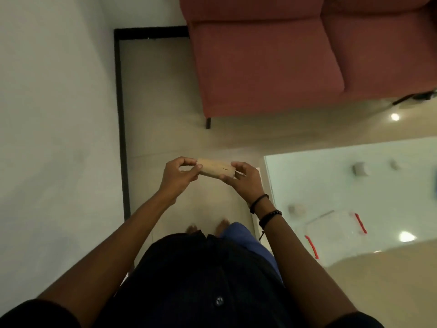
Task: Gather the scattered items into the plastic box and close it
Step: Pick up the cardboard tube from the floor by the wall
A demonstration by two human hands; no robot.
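Note:
I hold a beige cardboard roll (216, 169) lying sideways in front of me, above the floor. My left hand (179, 178) pinches its left end and my right hand (246, 181) grips its right end. To the right, on a glass table (331, 176), stands a clear plastic box (335, 230) with red clips on two sides. Small pale items lie scattered on the glass: one (296, 209) near the box, another (360, 168) farther back and a third (394, 165) beyond it.
A red sofa (267, 67) stands ahead, its dark leg (208, 123) on the tiled floor. A white wall with a black skirting strip (121, 129) runs along the left. My bare feet (208, 228) show below the hands.

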